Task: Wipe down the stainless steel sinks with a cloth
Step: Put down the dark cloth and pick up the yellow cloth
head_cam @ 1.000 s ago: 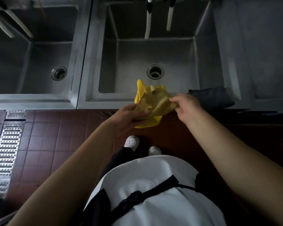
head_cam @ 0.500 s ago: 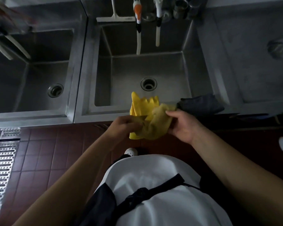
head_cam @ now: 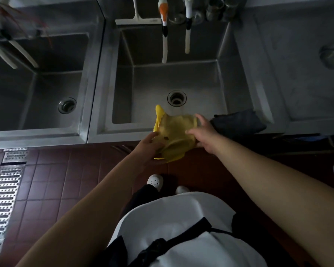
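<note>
A crumpled yellow cloth (head_cam: 174,133) hangs above the front rim of the middle stainless steel sink (head_cam: 199,87). My left hand (head_cam: 149,146) grips its lower left side from below. My right hand (head_cam: 202,134) grips its right side, thumb on top. A brighter yellow corner of the cloth sticks up over the basin. A second sink (head_cam: 27,93) lies to the left, and a flat steel basin or drainboard (head_cam: 301,78) to the right. Both deep sinks look bare inside, each with a round drain.
A dark folded cloth (head_cam: 239,123) lies on the sink's front right rim beside my right hand. A squeegee (head_cam: 137,19) and two hose spouts (head_cam: 164,33) hang over the back of the middle sink. Red floor tiles and a metal drain grate (head_cam: 2,201) lie below.
The view has tipped up, showing more of the sinks' back edge. Both hands have worked the cloth, spreading it wider between them and lifting it slightly toward the rim.
</note>
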